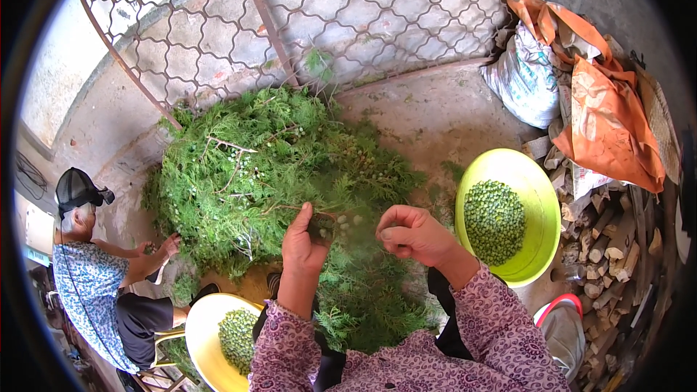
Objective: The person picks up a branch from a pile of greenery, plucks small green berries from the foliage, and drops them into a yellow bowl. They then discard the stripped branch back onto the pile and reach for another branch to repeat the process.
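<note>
My left hand point(306, 245) holds a thin conifer sprig point(326, 214) with several pale green cones, its thumb pointing up. To its right, my right hand point(405, 233) has its fingers curled with thumb and forefinger close together; whether something small is between them cannot be told. Both hands are above a big heap of green conifer branches point(256, 147). A yellow-green basin point(536, 196) right of my right hand holds many small green cones point(494, 223). More cones point(237, 337) lie in a pale yellow basin point(204, 332) at the lower left.
A person point(90, 277) in a cap sits at the left, hands by the heap's edge. Behind the heap stands a metal lattice gate point(261, 22). Stacked firewood point(615, 250), a white woven sack point(525, 79) and an orange sack point(610, 120) are at the right.
</note>
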A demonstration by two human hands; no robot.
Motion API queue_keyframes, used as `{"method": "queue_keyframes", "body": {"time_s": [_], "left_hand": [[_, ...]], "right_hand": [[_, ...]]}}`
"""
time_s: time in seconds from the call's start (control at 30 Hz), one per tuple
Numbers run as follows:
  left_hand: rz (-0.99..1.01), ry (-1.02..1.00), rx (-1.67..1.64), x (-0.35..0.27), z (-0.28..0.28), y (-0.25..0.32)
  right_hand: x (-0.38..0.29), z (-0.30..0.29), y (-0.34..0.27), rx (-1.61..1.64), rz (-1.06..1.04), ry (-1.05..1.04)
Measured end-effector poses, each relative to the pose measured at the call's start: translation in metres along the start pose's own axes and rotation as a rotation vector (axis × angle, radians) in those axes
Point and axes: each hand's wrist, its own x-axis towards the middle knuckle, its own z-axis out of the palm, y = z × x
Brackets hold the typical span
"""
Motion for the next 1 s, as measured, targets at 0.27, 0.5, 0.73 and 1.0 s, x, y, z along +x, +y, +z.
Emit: {"method": "queue_keyframes", "body": {"time_s": [0.27,0.5,0.73,1.0], "left_hand": [[-0.095,-0.072,0.013,0.009,-0.009,-0.019],[-0.067,-0.063,0.013,0.01,-0.009,-0.04],[-0.099,-0.034,0.097,0.005,-0.013,-0.046],[-0.009,-0.052,0.026,0.003,-0.007,-0.033]], "right_hand": [[0.011,0.011,0.023,-0.712,-0.308,0.143],[0.019,0.02,0.04,-1.257,-0.584,0.285],[0.024,0.018,0.039,-1.407,-0.508,0.291],[0.014,0.03,0.019,-0.655,0.031,0.018]]}}
